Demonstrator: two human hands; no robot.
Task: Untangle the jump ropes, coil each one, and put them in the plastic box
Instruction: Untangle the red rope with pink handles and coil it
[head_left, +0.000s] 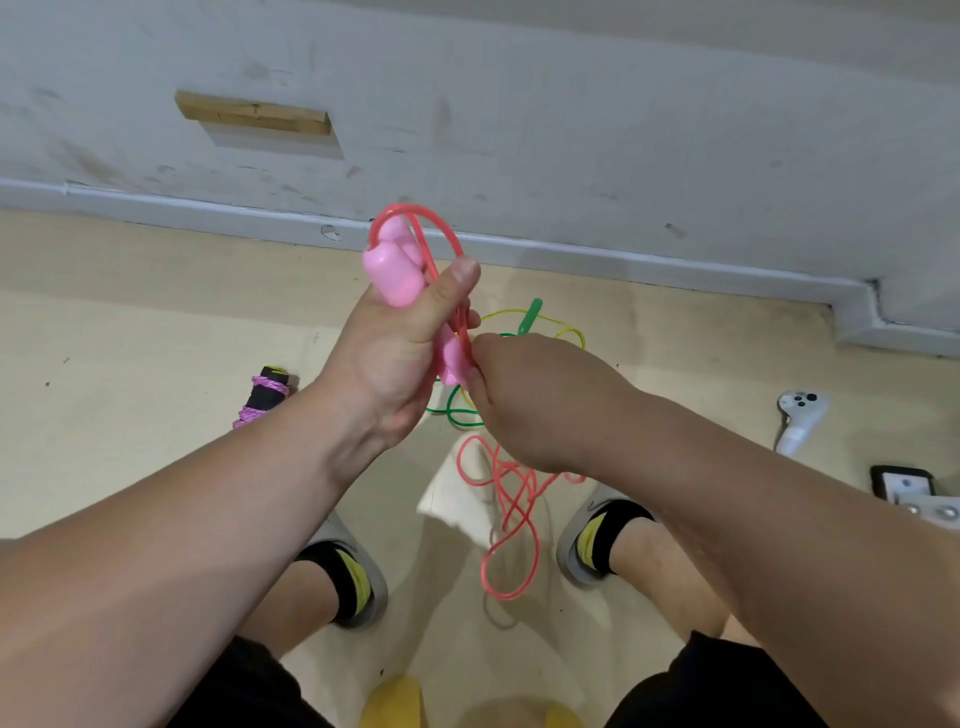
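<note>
My left hand (400, 358) grips the pink jump rope handles (392, 270) upright, thumb pressed along the pink cord loop (441, 234) that arches above them. My right hand (540, 400) pinches the same pink cord just below the handles. The rest of the pink cord (511, 514) hangs down in loose tangled loops to the floor between my feet. Behind my hands a green and yellow rope tangle (524, 325) lies on the floor, partly hidden. A coiled purple rope with black handles (265, 397) lies on the floor to the left. No plastic box is in view.
A grey wall with a baseboard (623, 260) runs across the back. A white controller (800, 418) and a small black-framed device (904, 486) lie on the floor at right. A white cloth (452, 493) lies between my shoes. Something yellow (395, 701) shows at the bottom edge.
</note>
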